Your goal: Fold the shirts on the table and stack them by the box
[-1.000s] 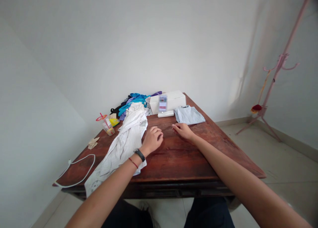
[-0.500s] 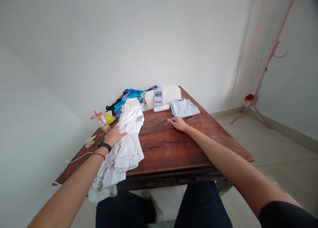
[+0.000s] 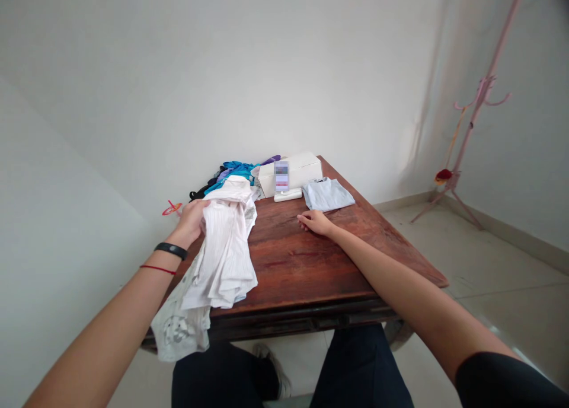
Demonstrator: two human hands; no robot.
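My left hand (image 3: 192, 219) is closed on the edge of a white striped shirt (image 3: 224, 251), lifting that side off the pile. Under the shirt, a white garment with a grey print (image 3: 180, 328) hangs over the table's front edge. My right hand (image 3: 315, 223) rests on the wooden table (image 3: 302, 260) with its fingers curled in and nothing visible in them. Just beyond it lies a folded light-blue garment (image 3: 329, 194).
Behind the shirt is a heap of blue, purple and black clothes (image 3: 235, 169). A white box (image 3: 297, 168) stands at the back, with a phone (image 3: 281, 177) upright before it. A cup's red lid and straw (image 3: 172, 207) show beyond my left hand. A pink coat stand (image 3: 478, 105) is at right.
My left hand has moved up and left, from lying on the shirt to gripping and raising its edge. The shirt has shifted with it. My right hand stays in place.
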